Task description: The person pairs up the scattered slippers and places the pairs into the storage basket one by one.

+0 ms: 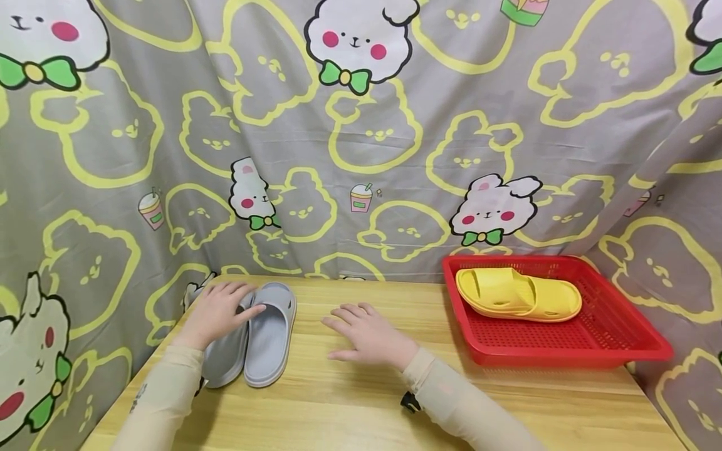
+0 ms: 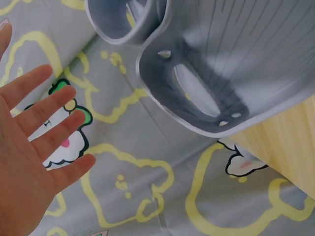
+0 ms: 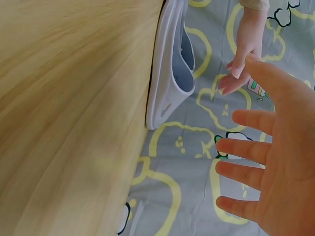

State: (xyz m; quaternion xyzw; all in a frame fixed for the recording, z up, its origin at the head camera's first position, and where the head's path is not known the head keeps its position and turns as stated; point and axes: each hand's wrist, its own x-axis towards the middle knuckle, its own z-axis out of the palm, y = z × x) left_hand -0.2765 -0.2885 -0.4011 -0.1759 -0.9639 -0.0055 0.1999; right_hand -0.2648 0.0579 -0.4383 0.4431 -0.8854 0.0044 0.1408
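A person's left hand (image 1: pixel 220 311) is held above the left grey slide sandal (image 1: pixel 225 363), near the far left corner of the desk (image 1: pixel 338 401); its fingers are spread and relaxed, grasping nothing, and the left wrist view shows them apart from the footwear. The right grey slide sandal (image 1: pixel 267 351) lies just beside its mate, both with toes toward the far edge and heels toward the near edge, the left one closer to the left edge and partly hidden by the hand. The right hand (image 1: pixel 366 335) is likewise released, fingers extended and holding nothing, over the middle of the desk between the grey pair and a red plastic basket (image 1: pixel 564 361), its fingertips nearer the right sandal. That perforated basket sits at the far right corner and contains yellow slides (image 1: pixel 502 291), laid lengthwise along its far side. Beige sleeves (image 1: pixel 468 401) cover the forearms, and a grey cartoon-print curtain (image 1: pixel 389 194) hangs behind the far edge.
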